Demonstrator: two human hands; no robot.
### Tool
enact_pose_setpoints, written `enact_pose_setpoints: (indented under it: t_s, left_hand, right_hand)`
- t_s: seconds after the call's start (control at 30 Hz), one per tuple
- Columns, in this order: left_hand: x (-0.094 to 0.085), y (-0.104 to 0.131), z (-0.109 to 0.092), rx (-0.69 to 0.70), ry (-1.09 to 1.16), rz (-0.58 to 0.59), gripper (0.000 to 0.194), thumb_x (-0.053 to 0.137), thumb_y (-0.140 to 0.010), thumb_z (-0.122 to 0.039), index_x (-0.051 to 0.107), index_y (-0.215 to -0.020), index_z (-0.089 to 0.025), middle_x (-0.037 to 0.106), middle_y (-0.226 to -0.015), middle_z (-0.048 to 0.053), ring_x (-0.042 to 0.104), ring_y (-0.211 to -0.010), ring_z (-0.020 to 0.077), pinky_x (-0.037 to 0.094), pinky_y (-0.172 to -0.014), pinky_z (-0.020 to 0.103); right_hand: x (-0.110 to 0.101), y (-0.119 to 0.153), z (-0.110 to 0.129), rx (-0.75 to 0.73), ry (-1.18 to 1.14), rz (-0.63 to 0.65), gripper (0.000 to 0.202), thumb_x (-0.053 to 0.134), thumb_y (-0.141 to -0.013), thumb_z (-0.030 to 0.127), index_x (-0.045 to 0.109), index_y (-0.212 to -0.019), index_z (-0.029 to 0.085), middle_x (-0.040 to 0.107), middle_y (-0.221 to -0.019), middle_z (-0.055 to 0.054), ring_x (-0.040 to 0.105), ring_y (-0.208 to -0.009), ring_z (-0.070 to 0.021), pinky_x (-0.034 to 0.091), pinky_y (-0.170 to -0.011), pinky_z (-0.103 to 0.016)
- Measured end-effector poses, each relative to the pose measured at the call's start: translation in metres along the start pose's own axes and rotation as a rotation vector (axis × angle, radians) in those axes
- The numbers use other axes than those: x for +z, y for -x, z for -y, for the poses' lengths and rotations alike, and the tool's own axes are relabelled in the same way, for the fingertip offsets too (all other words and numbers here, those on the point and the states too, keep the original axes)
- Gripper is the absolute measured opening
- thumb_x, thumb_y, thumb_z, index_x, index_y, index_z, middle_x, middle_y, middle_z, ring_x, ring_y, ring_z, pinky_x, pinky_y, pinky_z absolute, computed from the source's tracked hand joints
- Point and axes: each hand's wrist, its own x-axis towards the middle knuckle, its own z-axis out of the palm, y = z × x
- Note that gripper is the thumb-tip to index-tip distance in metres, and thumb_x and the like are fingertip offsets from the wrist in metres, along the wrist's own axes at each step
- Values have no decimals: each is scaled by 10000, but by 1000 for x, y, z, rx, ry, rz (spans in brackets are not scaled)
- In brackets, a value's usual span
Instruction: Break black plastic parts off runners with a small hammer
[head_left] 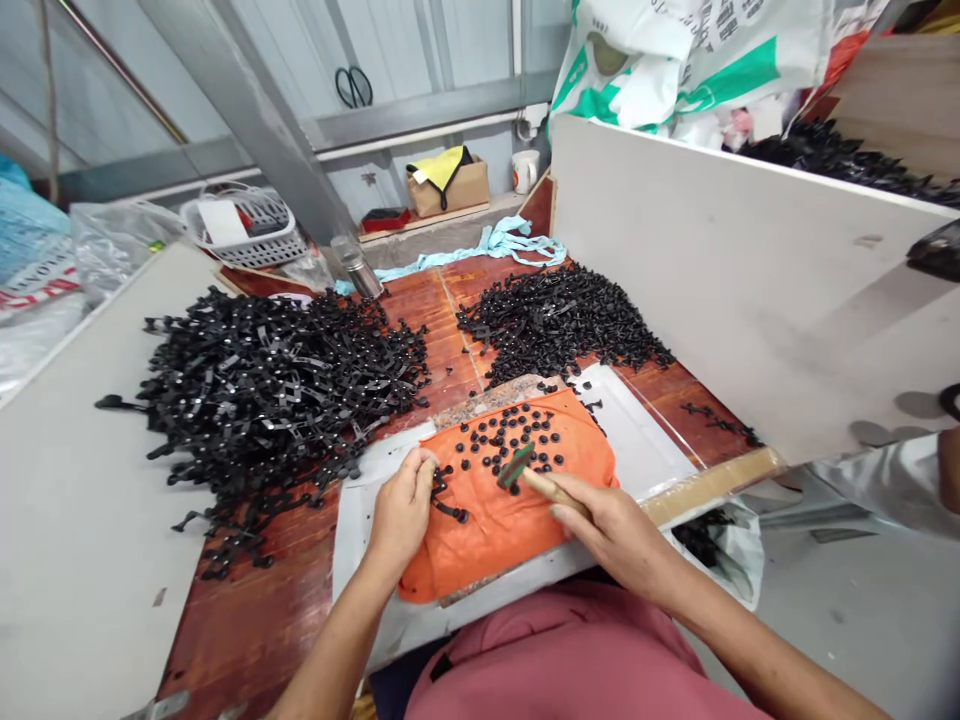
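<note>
An orange cloth-covered pad (510, 535) lies in front of me with several small round black plastic pieces (517, 428) spread over its upper half. My right hand (600, 515) is closed around a wooden-handled tool with a narrow dark green head (516, 465), held over the pad beside the round pieces. At the pad's left edge is my left hand (403, 505), its thumb and fingers pressed together; whatever they pinch is hidden. A black strap-like piece (451, 511) lies on the orange cloth just right of those fingers.
Large heaps of black plastic parts stand at left (277, 380) and back right (562, 320). Grey boards flank the table, the right one (720, 270) tall. At the back are a grey basket (259, 240), a glass jar (356, 268), a cardboard box (457, 188) and a mug (525, 172).
</note>
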Motion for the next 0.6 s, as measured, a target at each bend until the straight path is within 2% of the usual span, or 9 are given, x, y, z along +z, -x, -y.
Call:
enact_pose_setpoints:
  t_s: [0.07, 0.13, 0.27, 0.43, 0.6]
  left_hand:
    - [6, -6, -1, -2, -10, 2, 256, 346, -975, -409, 518, -872, -250, 618, -771, -20, 601, -712, 178, 431, -709, 277]
    - [13, -10, -3, -19, -23, -1, 240, 343, -968, -392, 510, -865, -253, 623, -763, -18, 607, -704, 181, 428, -707, 281]
    - [22, -13, -2, -50, -58, -23, 225, 348, -956, -365, 515, -852, -257, 616, -724, -17, 608, -688, 190, 419, -700, 287]
    - [25, -16, 0, -76, -79, -9, 218, 350, -966, -347, 528, -878, -258, 649, -759, -8, 626, -729, 198, 415, -732, 294]
    - [26, -18, 0, -92, -133, -4, 202, 360, -978, -322, 537, -904, -261, 663, -759, -1, 648, -761, 213, 415, -746, 298]
  right_hand:
    - [-1, 14, -9, 31, 60, 79, 445, 442, -1049, 358, 533, -1484, 370, 756, -1175, -4, 712, -892, -189, 505, -806, -259]
    - [3, 23, -15, 55, 122, 138, 428, 445, -1053, 376, 534, -1468, 434, 776, -1140, 20, 726, -854, -193, 507, -761, -256]
    - [8, 25, -17, 48, 135, 150, 424, 434, -1064, 362, 515, -1453, 508, 758, -1212, 60, 734, -878, -175, 502, -756, -240]
    - [5, 22, -12, 47, 125, 178, 422, 447, -1055, 363, 531, -1449, 489, 774, -1178, 55, 744, -865, -173, 504, -759, -237]
    - [5, 23, -13, 49, 117, 180, 429, 438, -1056, 362, 524, -1459, 480, 754, -1234, 44, 739, -880, -177, 502, -755, -234]
